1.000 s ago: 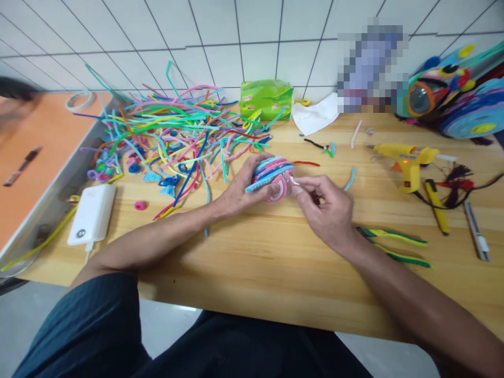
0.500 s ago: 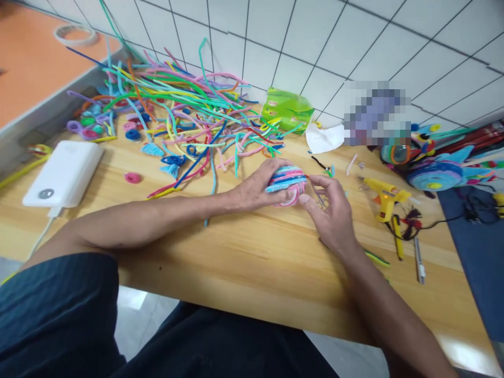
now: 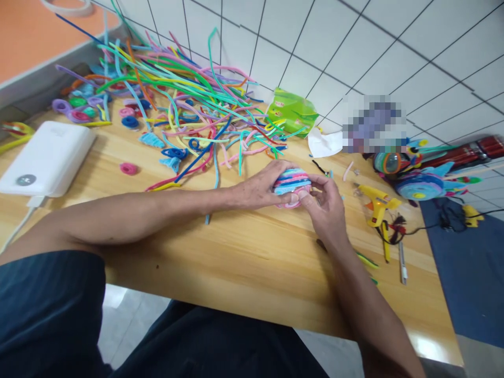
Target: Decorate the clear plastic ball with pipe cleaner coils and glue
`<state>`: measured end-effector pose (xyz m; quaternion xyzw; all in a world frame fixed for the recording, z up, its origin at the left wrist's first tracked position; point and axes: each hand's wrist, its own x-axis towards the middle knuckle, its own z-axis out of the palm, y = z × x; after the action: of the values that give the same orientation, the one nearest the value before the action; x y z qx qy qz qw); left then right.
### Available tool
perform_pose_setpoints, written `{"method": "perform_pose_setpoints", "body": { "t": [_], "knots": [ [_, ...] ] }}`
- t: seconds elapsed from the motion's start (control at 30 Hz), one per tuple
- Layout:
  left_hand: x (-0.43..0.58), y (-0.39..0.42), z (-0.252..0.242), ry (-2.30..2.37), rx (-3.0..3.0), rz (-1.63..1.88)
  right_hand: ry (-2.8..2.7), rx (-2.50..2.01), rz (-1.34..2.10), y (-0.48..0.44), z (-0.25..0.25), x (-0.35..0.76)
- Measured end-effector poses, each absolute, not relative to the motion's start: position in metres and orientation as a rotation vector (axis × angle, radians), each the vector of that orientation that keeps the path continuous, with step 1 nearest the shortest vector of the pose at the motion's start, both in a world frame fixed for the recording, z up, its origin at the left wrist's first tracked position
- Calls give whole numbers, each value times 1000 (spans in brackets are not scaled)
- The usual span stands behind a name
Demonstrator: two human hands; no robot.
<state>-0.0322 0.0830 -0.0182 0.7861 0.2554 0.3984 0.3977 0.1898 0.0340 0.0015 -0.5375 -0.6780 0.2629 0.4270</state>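
Note:
A striped pipe-cleaner craft (image 3: 292, 179) in blue, pink and light blue, rounded in shape, is held a little above the wooden table. My left hand (image 3: 264, 186) wraps it from the left, thumb along the near side. On the opposite side, my right hand (image 3: 327, 203) presses it with thumb and bent index finger, the thumb tip close to my left thumb. A pink coil shows at the craft's lower side, partly covered by the thumbs. Whether a small piece sits between my right fingers is hidden.
Loose pipe cleaners (image 3: 189, 94) are heaped at the back left, beside a green packet (image 3: 292, 113). A white power bank (image 3: 47, 157) lies at left. To the right are a yellow glue gun (image 3: 377, 203), a utility knife (image 3: 402, 265) and a finished-looking blue pipe-cleaner figure (image 3: 419, 181).
My right hand has drawn in closer, its thumb and index finger now against the craft. An orange-red bit seen at the right fingertips no longer shows. The view has shifted slightly.

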Motion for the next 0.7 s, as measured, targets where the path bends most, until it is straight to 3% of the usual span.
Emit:
{"method": "perform_pose_setpoints", "body": {
  "t": [0.27,0.7],
  "knots": [
    [-35,79,-22,674,2006,1007,-1601,-1285,784,33,-3,192],
    [-39,76,-18,748,2028,989,-1604,-1327,673,28,-9,182]
  ]
}}
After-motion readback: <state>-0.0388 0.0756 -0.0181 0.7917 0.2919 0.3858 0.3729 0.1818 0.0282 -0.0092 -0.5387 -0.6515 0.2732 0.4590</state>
